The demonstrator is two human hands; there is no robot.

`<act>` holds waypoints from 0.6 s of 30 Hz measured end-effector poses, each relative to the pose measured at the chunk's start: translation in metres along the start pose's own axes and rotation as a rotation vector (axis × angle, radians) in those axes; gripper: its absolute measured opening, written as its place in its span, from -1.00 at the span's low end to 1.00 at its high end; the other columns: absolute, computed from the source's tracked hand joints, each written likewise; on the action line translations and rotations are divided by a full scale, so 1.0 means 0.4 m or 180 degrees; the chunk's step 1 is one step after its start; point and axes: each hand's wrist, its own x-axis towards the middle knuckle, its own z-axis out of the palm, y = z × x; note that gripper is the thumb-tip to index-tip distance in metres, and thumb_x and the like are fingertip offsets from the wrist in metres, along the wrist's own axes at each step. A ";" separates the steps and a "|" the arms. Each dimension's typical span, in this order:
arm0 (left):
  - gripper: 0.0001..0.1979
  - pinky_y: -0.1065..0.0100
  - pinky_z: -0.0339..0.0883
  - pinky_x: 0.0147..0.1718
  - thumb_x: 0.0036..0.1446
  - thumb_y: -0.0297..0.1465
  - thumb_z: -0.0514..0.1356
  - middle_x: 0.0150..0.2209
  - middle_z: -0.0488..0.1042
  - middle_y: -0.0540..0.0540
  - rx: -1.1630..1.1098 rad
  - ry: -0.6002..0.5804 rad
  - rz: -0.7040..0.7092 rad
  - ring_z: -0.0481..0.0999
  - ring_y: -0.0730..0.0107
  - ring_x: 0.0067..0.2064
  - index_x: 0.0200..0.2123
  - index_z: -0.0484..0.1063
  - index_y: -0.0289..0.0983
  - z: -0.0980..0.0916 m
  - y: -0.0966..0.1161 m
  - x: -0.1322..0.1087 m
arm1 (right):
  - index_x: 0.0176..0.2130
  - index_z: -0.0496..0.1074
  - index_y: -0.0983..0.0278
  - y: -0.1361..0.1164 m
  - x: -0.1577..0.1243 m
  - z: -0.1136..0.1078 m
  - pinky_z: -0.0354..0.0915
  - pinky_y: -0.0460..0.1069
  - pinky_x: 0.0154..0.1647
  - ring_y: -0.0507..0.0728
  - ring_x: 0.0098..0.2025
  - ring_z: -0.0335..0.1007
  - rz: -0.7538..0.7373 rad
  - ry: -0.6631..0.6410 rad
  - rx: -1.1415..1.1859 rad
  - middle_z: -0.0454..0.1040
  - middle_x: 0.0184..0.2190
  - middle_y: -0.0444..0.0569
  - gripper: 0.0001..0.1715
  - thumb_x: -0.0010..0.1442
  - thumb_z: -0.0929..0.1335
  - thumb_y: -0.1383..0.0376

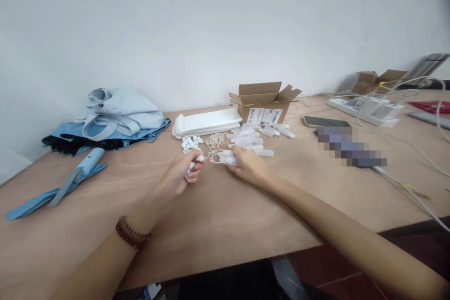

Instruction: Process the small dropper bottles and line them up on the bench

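My left hand [184,172] is closed around a few small white caps [200,158], one showing by the thumb. Just behind it lies a pile of similar white caps [191,142], next to a tangle of thin cream cords [215,140]. My right hand [251,166] is closed on small translucent plastic bottles [228,161] that have cords at their ends. The palm hides part of them, and they seem to rest on the table. More translucent bottles [246,137] are heaped right behind this hand.
Behind the bottles stand an open cardboard box [263,105] and a stack of white sleeves [209,121]. A folded blue umbrella [93,157] and a pale fabric bag [121,110] lie left. To the right are a phone [325,122], a power strip [372,110] and loose cables.
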 end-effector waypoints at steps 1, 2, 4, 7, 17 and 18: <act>-0.78 0.56 -0.20 -0.78 0.07 -0.30 0.05 -0.62 0.07 0.11 -0.0238 -0.0118 -0.0032 -0.06 0.67 -0.71 -0.50 0.28 -0.34 -0.010 0.012 -0.002 | -0.12 0.20 0.32 0.008 0.001 0.001 0.10 -0.04 -0.40 0.25 -0.25 0.43 0.0036 0.0022 0.0028 0.49 -0.25 0.13 -0.68 0.19 0.26 0.18; -0.79 0.55 -0.19 -0.78 0.07 -0.31 0.01 -0.59 0.10 0.08 -0.0351 -0.0200 0.0005 -0.03 0.65 -0.70 -0.47 0.28 -0.34 -0.021 0.024 -0.003 | -0.14 0.21 0.31 0.016 0.002 0.002 0.09 -0.04 -0.41 0.24 -0.26 0.43 0.0072 0.0051 0.0053 0.49 -0.27 0.12 -0.69 0.19 0.26 0.16; -0.78 0.54 -0.13 -0.78 0.06 -0.31 -0.05 -0.55 0.15 0.03 0.0052 -0.0068 0.0376 0.05 0.60 -0.67 -0.45 0.27 -0.33 -0.046 0.048 0.002 | -0.17 0.21 0.30 0.026 0.003 0.004 0.06 -0.05 -0.43 0.23 -0.28 0.42 0.0124 0.0099 0.0104 0.49 -0.30 0.11 -0.70 0.19 0.26 0.15; -0.79 0.50 -0.07 -0.76 0.06 -0.28 -0.05 -0.56 0.16 0.01 0.1239 0.0593 0.1124 0.10 0.53 -0.65 -0.49 0.22 -0.30 -0.080 0.072 0.033 | -0.20 0.22 0.29 0.033 0.004 0.006 0.03 -0.06 -0.44 0.21 -0.29 0.42 0.0114 0.0132 0.0230 0.50 -0.29 0.10 -0.74 0.17 0.27 0.17; -0.77 0.28 0.21 -0.23 0.02 -0.29 0.18 -0.48 0.36 -0.10 0.3435 0.1003 0.2472 0.36 0.21 -0.28 -0.58 0.25 -0.25 -0.090 0.054 0.211 | -0.16 0.24 0.31 0.038 0.007 0.012 -0.01 -0.05 -0.44 0.21 -0.29 0.42 0.0134 0.0175 0.0483 0.50 -0.29 0.09 -0.70 0.17 0.28 0.16; -0.77 0.25 0.20 -0.19 0.05 -0.29 0.16 -0.47 0.37 -0.11 0.3593 0.0988 0.2563 0.36 0.20 -0.27 -0.58 0.26 -0.24 -0.092 0.052 0.220 | -0.16 0.24 0.30 0.040 0.008 0.013 0.00 -0.06 -0.44 0.21 -0.29 0.42 0.0109 0.0168 0.0530 0.50 -0.28 0.09 -0.70 0.17 0.29 0.16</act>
